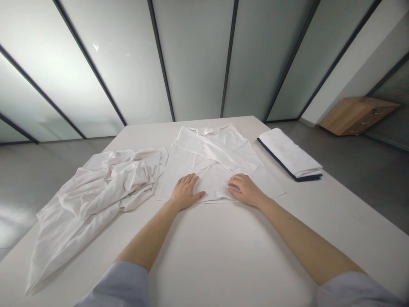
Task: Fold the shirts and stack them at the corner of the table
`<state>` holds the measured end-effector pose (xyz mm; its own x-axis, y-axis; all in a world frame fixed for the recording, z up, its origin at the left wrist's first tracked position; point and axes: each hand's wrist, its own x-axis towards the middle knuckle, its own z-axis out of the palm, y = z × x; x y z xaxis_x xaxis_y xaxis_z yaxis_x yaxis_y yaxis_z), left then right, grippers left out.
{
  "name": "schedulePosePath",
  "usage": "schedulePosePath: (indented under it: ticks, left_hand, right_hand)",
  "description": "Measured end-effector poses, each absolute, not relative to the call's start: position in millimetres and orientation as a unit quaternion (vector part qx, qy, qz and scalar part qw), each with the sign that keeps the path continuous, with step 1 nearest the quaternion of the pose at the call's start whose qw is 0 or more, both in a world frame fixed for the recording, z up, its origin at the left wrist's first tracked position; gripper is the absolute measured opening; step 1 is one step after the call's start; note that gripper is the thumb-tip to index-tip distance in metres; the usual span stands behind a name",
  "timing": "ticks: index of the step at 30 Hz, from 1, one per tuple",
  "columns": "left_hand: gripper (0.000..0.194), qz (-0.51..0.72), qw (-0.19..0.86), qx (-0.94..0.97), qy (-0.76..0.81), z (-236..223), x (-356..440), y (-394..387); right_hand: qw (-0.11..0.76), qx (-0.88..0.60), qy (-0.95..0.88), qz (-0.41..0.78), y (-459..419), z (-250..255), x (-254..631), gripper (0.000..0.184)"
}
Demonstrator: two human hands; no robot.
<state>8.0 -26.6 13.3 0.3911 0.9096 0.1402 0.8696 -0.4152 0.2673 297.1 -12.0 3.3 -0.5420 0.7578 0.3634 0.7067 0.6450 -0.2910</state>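
A white shirt (207,164) lies spread on the table, its collar at the far end and its sleeves crossed over the body. My left hand (185,191) rests flat on the shirt near its lower edge, fingers stretched and thumb out to the side. To the right, my right hand (244,189) touches the same lower part, its fingers slightly bent and apart. Neither hand holds anything. Both palms are hidden from view.
On the left of the white table (236,251) lies a crumpled heap of white cloth (105,187). Folded white and dark navy garments (289,153) are stacked near the right edge. Beyond stand frosted glass panels (194,59) and a wooden cabinet (354,115) on the floor.
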Motion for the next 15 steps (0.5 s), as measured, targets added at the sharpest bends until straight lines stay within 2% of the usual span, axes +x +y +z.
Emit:
schedulePosePath:
  ticks: [3,7,11,15]
  left_hand:
    - [0.072,0.134,0.085,0.859,0.487,17.8,6.8,-29.0]
    - [0.082,0.116,0.098,0.871,0.467,20.0,7.7,-31.3]
    - [0.067,0.136,0.09,0.874,0.457,18.6,8.5,-29.5]
    - [0.045,0.164,0.077,0.887,0.426,16.6,9.6,-25.9]
  right_hand:
    - [0.217,-0.407,-0.883,0.09,-16.0,12.4,293.8,0.02]
    - [0.19,-0.425,-0.879,0.101,-18.8,13.8,291.3,0.046]
    - [0.176,-0.421,-0.885,0.087,-18.6,10.1,290.1,0.062]
    - [0.191,-0.388,-0.899,0.065,-19.9,9.7,286.0,0.048]
